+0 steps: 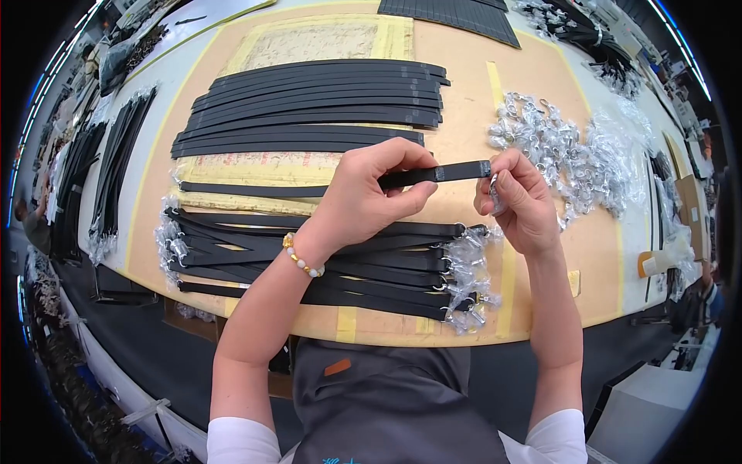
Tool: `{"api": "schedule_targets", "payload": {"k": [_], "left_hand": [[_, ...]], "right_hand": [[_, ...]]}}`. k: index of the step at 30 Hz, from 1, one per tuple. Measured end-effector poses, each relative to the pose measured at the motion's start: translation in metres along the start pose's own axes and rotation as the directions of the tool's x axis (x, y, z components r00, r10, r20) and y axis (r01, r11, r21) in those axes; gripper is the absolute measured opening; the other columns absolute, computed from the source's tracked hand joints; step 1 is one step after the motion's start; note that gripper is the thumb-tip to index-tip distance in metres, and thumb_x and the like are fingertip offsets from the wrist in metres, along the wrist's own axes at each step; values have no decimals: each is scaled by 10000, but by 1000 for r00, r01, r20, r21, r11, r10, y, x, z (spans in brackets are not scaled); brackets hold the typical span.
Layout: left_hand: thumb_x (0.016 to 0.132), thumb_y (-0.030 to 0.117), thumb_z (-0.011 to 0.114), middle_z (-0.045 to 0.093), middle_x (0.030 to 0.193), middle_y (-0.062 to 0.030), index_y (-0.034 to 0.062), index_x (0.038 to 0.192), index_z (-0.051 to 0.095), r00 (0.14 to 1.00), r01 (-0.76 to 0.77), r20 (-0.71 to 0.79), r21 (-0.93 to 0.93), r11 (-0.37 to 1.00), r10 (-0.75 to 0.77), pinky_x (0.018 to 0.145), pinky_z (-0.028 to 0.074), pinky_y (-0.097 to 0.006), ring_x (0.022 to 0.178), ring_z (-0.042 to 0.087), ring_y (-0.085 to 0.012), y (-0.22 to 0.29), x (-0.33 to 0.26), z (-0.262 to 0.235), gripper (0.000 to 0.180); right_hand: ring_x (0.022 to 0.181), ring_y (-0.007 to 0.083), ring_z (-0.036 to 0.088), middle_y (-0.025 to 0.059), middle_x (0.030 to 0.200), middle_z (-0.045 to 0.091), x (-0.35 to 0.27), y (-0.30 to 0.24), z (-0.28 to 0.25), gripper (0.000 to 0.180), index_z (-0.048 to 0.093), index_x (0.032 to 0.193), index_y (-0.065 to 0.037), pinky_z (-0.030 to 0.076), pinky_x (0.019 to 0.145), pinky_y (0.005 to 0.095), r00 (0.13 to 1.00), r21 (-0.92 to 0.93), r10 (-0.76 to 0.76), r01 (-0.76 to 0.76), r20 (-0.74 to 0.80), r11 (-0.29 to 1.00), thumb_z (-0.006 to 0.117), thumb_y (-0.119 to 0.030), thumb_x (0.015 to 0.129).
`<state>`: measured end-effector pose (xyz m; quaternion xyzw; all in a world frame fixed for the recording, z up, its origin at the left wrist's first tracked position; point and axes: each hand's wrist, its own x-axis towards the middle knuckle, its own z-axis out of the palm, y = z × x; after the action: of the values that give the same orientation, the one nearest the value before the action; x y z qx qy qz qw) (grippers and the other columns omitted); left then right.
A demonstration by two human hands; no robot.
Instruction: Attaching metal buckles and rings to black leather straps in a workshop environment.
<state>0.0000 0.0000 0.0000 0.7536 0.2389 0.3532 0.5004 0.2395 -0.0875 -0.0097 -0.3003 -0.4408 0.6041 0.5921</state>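
the left hand [363, 197] pinches a long flat black leather strap [433, 174] near its free end, holding it just above the tan padded workbench [541, 255]. the right hand [522, 201] is closed on a small silver metal buckle [495, 189] at the strap's tip. by the look of it, a good share is done: a pile of black straps with plastic-wrapped buckles [332, 263] lies nearest the person, while a stack of bare black straps [309, 104] and a heap of bagged buckles [556, 151] remain.
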Motion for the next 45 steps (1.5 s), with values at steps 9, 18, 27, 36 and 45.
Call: {"api": "schedule_targets", "payload": {"k": [9,18,27,36,45], "left_hand": [[839,23,773,728,974,-53,-21,1090,715,997,-71,30,-36,997,72,799,543,-247,895,661,-90,17,0,3,261],[861,12,742,698,985,-33,-15,1059,688,993,58,107,-178,982,-39,736,521,-209,871,632,-58,26,-11,10,207],[847,-6,739,701,927,-39,-13,1032,686,997,-16,74,-207,978,32,708,521,-199,833,670,-69,29,-16,10,193],[766,-6,793,678,787,-30,11,934,717,984,-175,5,-109,979,176,575,470,-213,672,612,-71,34,-17,12,185],[723,-19,786,648,701,-22,34,908,750,962,-272,15,-17,962,272,501,437,-230,580,581,-93,33,-22,11,195]], "right_hand": [[775,97,658,28,907,653,-2,3,14,118,607,1097,-51,494,652,213,986,9,-76,78,-150,997,617,-136,1016],[942,121,629,51,1035,627,-14,20,32,184,579,1182,-23,528,834,281,997,76,-43,48,-62,996,571,-139,1040],[1017,173,657,98,1145,648,-13,15,27,211,562,1191,-20,558,891,344,994,168,9,-28,112,985,624,-58,993],[953,222,694,149,1054,702,-15,8,28,121,630,1063,-22,566,842,368,977,245,183,-204,107,948,670,-28,949],[780,129,697,52,942,701,-16,-3,27,348,646,1134,1,553,726,253,908,73,398,-410,133,909,786,-206,891]]}}
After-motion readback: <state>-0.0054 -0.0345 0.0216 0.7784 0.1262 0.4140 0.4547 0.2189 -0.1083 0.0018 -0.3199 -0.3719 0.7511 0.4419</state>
